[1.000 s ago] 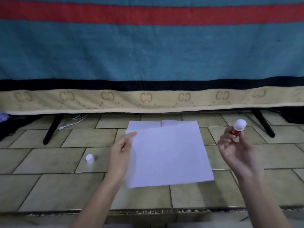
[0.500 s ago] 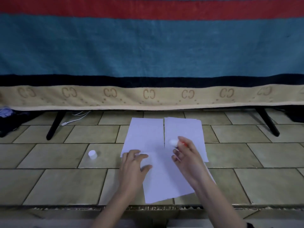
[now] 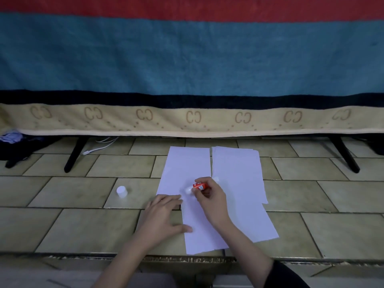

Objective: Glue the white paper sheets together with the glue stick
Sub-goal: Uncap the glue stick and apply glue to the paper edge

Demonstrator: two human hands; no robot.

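Note:
Several white paper sheets lie on the tiled floor: a left sheet (image 3: 187, 169), a right stack (image 3: 236, 173) and a near sheet (image 3: 247, 225) laid across their lower ends. My right hand (image 3: 209, 198) grips the red glue stick (image 3: 200, 186), uncapped, tilted with its white tip down-left on the paper. My left hand (image 3: 164, 215) rests flat on the near sheet's left edge, fingers spread. The glue stick's white cap (image 3: 122, 191) stands on the floor to the left.
A striped blanket (image 3: 187, 80) hangs over a frame behind the papers, with black legs (image 3: 74, 154) at left and right. A white cable (image 3: 97, 148) and dark cloth (image 3: 14, 150) lie under it at the left.
The near sheet, held up in my left hand a second ago, now lies on the floor. My right hand came down from the right and put the glue stick's tip on the paper.

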